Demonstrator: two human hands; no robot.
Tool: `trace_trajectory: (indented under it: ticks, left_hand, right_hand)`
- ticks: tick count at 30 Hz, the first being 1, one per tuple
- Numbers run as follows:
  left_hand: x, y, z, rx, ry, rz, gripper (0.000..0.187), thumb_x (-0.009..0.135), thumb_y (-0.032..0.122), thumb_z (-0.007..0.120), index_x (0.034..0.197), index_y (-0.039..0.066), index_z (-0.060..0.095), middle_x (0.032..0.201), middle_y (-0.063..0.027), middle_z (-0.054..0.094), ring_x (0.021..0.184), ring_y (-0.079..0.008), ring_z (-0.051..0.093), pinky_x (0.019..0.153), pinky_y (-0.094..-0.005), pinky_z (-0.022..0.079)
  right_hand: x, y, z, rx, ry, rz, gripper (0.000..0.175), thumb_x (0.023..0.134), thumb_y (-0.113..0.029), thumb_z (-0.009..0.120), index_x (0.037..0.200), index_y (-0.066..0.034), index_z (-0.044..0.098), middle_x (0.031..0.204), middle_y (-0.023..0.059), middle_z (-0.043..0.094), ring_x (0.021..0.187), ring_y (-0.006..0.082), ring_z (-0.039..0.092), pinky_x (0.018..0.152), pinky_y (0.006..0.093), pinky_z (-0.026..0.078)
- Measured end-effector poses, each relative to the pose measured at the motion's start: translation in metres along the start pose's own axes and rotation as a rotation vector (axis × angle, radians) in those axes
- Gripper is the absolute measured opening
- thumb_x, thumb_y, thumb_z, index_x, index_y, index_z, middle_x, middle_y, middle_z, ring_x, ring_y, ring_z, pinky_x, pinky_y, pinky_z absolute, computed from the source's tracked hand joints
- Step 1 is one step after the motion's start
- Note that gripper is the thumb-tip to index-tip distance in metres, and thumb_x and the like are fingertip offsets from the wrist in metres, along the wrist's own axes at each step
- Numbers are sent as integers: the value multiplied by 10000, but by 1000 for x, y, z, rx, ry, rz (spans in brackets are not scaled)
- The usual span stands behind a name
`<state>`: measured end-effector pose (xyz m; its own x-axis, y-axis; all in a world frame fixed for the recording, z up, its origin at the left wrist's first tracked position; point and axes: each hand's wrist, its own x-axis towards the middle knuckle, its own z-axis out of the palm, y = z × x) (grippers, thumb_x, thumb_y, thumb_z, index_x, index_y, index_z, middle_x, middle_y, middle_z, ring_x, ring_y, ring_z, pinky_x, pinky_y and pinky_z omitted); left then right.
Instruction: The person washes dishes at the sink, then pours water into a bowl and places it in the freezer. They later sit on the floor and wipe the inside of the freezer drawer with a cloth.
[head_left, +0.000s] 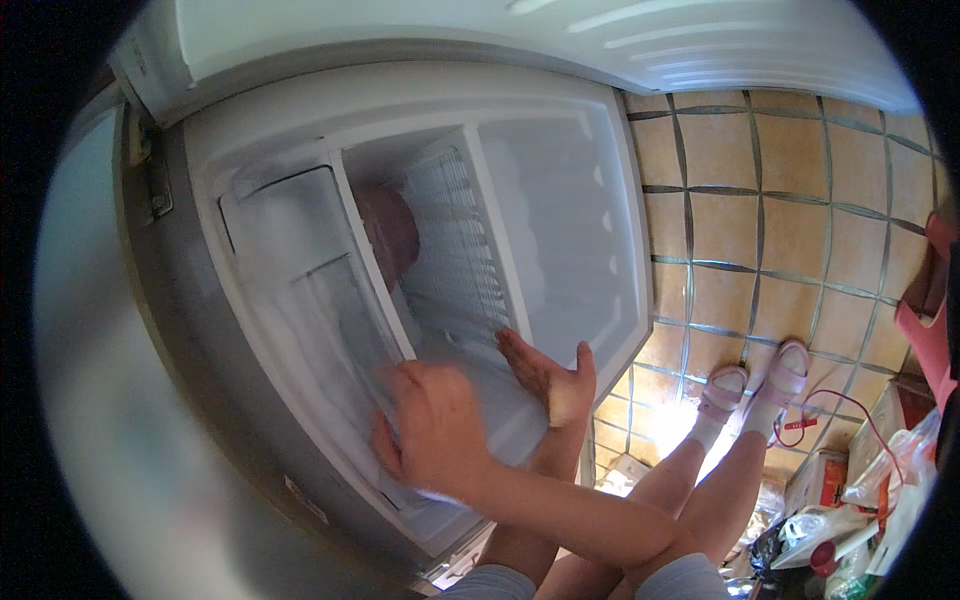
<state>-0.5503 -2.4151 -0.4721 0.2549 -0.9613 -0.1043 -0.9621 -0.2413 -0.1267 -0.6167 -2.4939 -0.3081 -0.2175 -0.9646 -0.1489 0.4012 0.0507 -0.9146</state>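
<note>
In front of me stands an opened freezer cabinet (637, 247) with a white interior. My left hand (555, 382) is at the mouth of its middle compartment, palm showing, fingers apart, with nothing visible in it. Crossing over that arm, my right hand (439, 427) is blurred beside the white divider (371, 262) and a translucent compartment front (292, 217). Whether its curled fingers hold anything is hidden. A reddish-brown rounded container (390, 229) sits deep in the middle compartment, beside a wire-tube shelf (457, 232). A smooth white panel (555, 225) lies to the right.
The ribbed inner face of a white door (675, 45) spans the top. Orange floor tiles (720, 150) lie at right, under my feet in pink clogs (784, 371). A red cord (862, 405), plastic bags (817, 525) and a red plastic item (930, 330) crowd the right side.
</note>
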Motion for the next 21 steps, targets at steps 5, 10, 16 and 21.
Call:
trace_trajectory:
  ticks: [5, 10, 16, 21]
  left_hand:
    - [3, 0, 11, -31, 9, 27, 1170, 734, 334, 758, 1504, -41, -39, 1559, -301, 59, 1449, -465, 84, 1169, -546, 133]
    - [4, 3, 7, -22, 11, -15, 1183, 724, 354, 768, 1503, -44, -29, 1560, -296, 63, 1450, -462, 84, 1168, -542, 137]
    - [7, -5, 8, 31, 29, -20, 1171, 742, 357, 777, 1489, -81, -11, 1543, -318, 86, 1435, -466, 117, 1174, -524, 134]
    - [4, 0, 9, 10, 20, 7, 1166, 743, 358, 777, 1489, -82, -4, 1542, -318, 92, 1432, -465, 126, 1172, -523, 139]
  right_hand:
    - [20, -30, -10, 121, -274, 363, 501, 845, -291, 703, 1186, 35, 534, 931, 223, 651, 818, 368, 656, 727, 407, 534]
    - [33, -4, 0, 319, -319, 349, 358, 809, -316, 734, 900, 7, 607, 802, 221, 663, 782, 406, 659, 706, 470, 518]
    - [32, -4, 1, 298, -294, 312, 279, 794, -285, 778, 829, -31, 667, 650, 126, 640, 605, 254, 654, 589, 360, 508]
    - [18, 25, 5, 376, -196, 181, 236, 823, -271, 753, 891, -57, 678, 740, 108, 662, 649, 232, 647, 589, 352, 497]
